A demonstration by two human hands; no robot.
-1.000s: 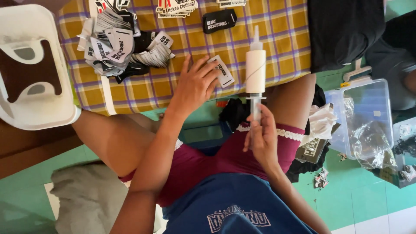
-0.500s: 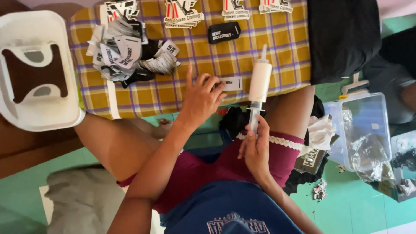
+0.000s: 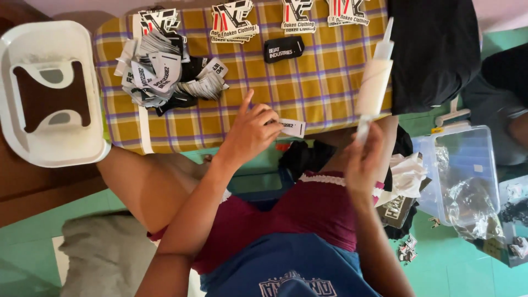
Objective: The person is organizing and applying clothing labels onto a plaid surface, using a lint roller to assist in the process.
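The left hand [image 3: 250, 132] pinches 1 small white woven label [image 3: 291, 127] over the yellow plaid cloth [image 3: 319, 82]. The right hand [image 3: 363, 162] is clamped around a white plastic syringe-shaped glue bottle [image 3: 374, 82], nozzle up.

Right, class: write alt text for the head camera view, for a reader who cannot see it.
A seated person's left hand pinches a small white label at the edge of a yellow checked cloth, while the right hand holds a white squeeze bottle upright. A pile of labels lies on the cloth.
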